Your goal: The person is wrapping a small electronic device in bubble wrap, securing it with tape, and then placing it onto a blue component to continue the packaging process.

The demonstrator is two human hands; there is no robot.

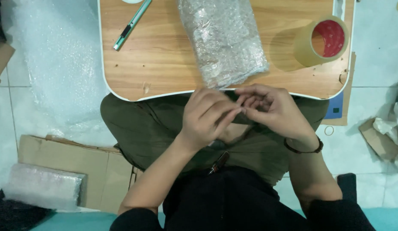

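Head view: left hand [206, 114] and right hand [267, 106] meeting fingertip to fingertip, fingers curled, pinching something too small to make out. Bubble-wrapped parcel [222, 39] just beyond fingertips on table [160, 60]; tape roll [322, 42] beyond right hand, cutter [132, 24] well beyond left.

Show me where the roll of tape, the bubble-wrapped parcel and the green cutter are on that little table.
roll of tape [302, 48], head view, on its tan outer side.
bubble-wrapped parcel [222, 40], head view, on the middle of its wrapped top.
green cutter [132, 23], head view, on the middle of its slim handle.
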